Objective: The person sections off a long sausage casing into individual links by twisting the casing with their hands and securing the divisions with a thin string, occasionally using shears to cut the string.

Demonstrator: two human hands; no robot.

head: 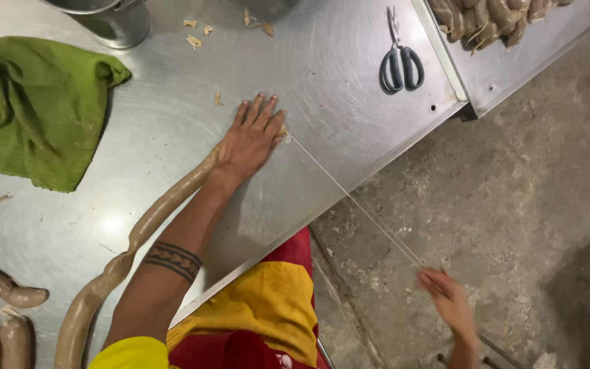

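here the left hand (250, 140) pins a long tan sausage (138, 239), string (356, 201) taut.

Right hand (448, 301) motion-blurred, grip on string (353, 198) unclear; sausage end hidden under left hand (250, 140); metal pot (107, 19) and tray of sausages (489, 20) cut by top edge

On the bench (172, 123) a cloth (35, 109) lies far left, scissors (399, 65) far right, and a metal pot (107, 19) behind the cloth. A long sausage (131, 239) runs from the near-left edge to the left hand (250, 140); string (356, 201) stretches off the bench to the right hand (448, 301).
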